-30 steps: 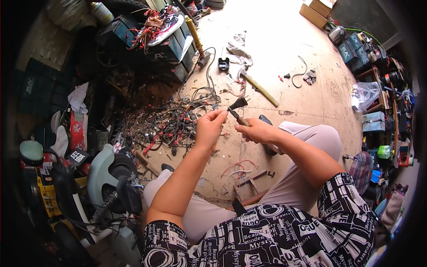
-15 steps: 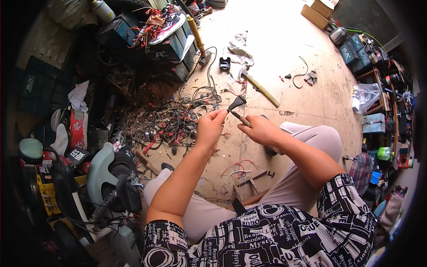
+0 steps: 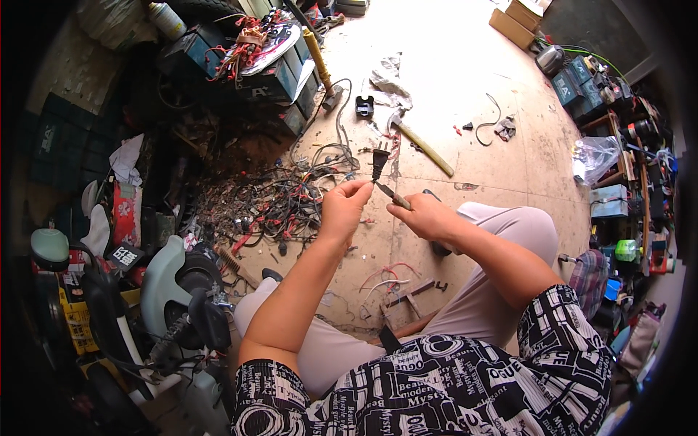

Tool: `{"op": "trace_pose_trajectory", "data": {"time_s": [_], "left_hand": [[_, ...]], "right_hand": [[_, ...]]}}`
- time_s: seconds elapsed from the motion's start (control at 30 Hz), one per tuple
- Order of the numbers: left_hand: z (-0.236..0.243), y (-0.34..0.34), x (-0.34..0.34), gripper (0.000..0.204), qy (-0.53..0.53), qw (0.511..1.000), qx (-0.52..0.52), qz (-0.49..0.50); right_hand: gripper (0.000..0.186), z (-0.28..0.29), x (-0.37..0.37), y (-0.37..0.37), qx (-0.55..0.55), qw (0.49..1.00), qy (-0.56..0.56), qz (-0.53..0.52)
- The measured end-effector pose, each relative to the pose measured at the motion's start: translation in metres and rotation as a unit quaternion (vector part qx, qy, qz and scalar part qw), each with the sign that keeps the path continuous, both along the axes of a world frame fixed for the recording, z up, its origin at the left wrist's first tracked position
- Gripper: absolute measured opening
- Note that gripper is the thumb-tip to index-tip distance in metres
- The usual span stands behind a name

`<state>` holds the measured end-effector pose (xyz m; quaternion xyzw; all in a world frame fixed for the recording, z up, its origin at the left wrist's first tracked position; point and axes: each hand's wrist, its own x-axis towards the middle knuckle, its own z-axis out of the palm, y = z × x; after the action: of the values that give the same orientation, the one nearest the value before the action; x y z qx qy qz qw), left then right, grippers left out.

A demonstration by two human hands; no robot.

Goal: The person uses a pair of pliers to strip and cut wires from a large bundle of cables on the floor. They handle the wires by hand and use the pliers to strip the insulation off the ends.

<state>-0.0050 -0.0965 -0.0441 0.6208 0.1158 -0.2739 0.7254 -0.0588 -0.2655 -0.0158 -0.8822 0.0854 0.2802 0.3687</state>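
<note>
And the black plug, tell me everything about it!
The black plug looks like plastic or rubber: a wide body with two prongs, narrowing to a ribbed neck. Held above the floor, its prongs point forward. The left hand pinches at or just below the neck; the right hand's thin tool may touch it.

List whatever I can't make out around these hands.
All in the head view:
Lower end of the black plug: hidden by the left hand.
Rear of the tool: hidden by the right hand.
Whether tool and black plug touch: too small to tell.
Single wires in the cable pile: small, overlapping.
</note>
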Motion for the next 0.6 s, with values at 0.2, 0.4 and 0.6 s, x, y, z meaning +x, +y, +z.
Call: {"op": "trace_pose_trajectory", "data": {"time_s": [0.2, 0.4, 0.6], "left_hand": [[-0.006, 0.001, -0.002, 0.016, -0.162, 0.977, 0.131, -0.044], [-0.003, -0.005, 0.001, 0.017, -0.311, 0.926, 0.209, -0.044], [-0.013, -0.002, 0.000, 0.017, -0.269, 0.948, 0.170, -0.026]], "right_hand": [[0.057, 0.000, 0.000, 0.000, -0.009, 1.000, 0.004, -0.005], [0.052, -0.040, -0.003, -0.007, 0.149, 0.984, 0.050, -0.078], [0.051, -0.045, -0.002, -0.008, 0.197, 0.973, 0.094, -0.078]]}}
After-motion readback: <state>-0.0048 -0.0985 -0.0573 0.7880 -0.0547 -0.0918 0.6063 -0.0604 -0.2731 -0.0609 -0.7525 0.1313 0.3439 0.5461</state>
